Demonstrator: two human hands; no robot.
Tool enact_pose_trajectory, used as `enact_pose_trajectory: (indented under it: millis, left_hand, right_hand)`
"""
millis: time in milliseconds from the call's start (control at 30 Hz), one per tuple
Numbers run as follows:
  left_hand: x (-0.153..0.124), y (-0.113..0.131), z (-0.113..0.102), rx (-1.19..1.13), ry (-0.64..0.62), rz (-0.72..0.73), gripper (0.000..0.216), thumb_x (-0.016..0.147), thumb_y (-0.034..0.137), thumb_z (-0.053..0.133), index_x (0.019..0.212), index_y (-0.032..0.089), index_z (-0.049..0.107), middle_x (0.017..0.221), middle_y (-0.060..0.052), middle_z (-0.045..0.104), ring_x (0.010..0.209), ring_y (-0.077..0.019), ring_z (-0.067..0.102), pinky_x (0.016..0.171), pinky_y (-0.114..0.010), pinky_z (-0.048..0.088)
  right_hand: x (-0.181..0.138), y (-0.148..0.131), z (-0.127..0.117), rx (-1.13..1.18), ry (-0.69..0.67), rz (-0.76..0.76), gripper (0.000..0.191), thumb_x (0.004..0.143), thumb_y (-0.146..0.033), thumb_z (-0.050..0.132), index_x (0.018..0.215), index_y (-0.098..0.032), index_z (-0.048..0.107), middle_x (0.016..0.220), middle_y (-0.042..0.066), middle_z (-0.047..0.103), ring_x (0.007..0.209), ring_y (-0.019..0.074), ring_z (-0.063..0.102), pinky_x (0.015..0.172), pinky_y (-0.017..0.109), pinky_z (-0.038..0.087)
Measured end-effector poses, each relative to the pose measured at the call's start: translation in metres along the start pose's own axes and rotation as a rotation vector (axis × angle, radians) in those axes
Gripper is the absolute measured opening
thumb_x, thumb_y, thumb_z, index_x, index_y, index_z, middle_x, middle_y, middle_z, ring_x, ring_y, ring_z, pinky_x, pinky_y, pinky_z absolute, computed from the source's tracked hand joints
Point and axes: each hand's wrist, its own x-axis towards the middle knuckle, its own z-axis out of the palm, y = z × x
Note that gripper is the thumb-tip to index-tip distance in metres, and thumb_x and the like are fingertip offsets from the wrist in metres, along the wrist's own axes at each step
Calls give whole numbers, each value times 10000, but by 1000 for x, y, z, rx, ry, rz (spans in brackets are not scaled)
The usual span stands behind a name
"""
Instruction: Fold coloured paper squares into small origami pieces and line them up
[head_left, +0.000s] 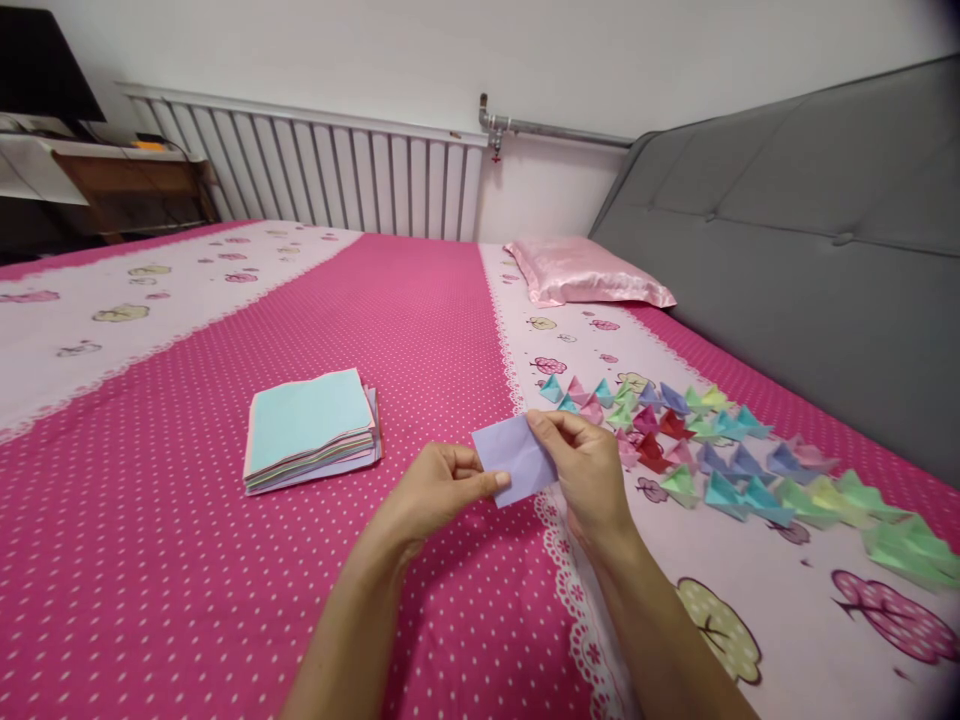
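Between my two hands is a small folded piece of lavender paper (pixel 515 458), tilted above the bed. My left hand (pixel 442 490) pinches its lower left edge, the thumb lying on top. On the upper right side my right hand (pixel 585 465) grips it, with the thumb along the corner and the fingers partly hidden behind. To the left lies a stack of coloured paper sheets (pixel 311 425), a light blue one on top. Several folded paper boats (pixel 742 462) in green, blue, purple, pink and red stand in rows to the right of my right hand.
A pink and white patterned bedspread (pixel 187 580) covers the bed. Toward the back right lies a pink satin pillow (pixel 585 270), beside a grey padded headboard (pixel 810 230). A white radiator (pixel 315 165) lines the far wall. A desk (pixel 112 175) with a dark monitor (pixel 41 70) stands far left.
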Motion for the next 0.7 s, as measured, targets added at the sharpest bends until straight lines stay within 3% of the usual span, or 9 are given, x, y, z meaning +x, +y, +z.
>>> enact_pose_trajectory:
  millis: [300,467,600,700]
  left_hand:
    - [-1,1,-2,-32,-8,4,207,557,286,731,612,119,623,531,-3,589,473,-81,466,495,-206,303]
    - [-1,1,-2,-39,3,27,180,574,260,718,628,119,620,550,-7,600,489,-84,483,511,-207,327]
    - [0,2,-2,-72,85,45,184,568,247,724,644,121,614,585,-12,622,528,-91,514,549,-212,356]
    - [0,3,-3,-105,136,50,216,549,262,743,649,121,612,602,-12,626,555,-98,532,575,-217,373]
  right_hand:
    - [1,-1,0,5,74,-20,248,686,-392,654,684,-145,635,589,-10,531,548,110,459,499,221,405]
    - [2,-1,1,40,46,11,260,692,-410,647,725,-152,647,633,0,589,586,129,519,535,236,435]
    - [1,-3,2,86,-56,64,339,717,-400,630,977,-183,618,741,17,649,682,162,597,616,275,482]
    - [0,-5,3,46,-134,28,472,716,-354,642,1150,-214,522,946,63,645,792,178,616,697,315,499]
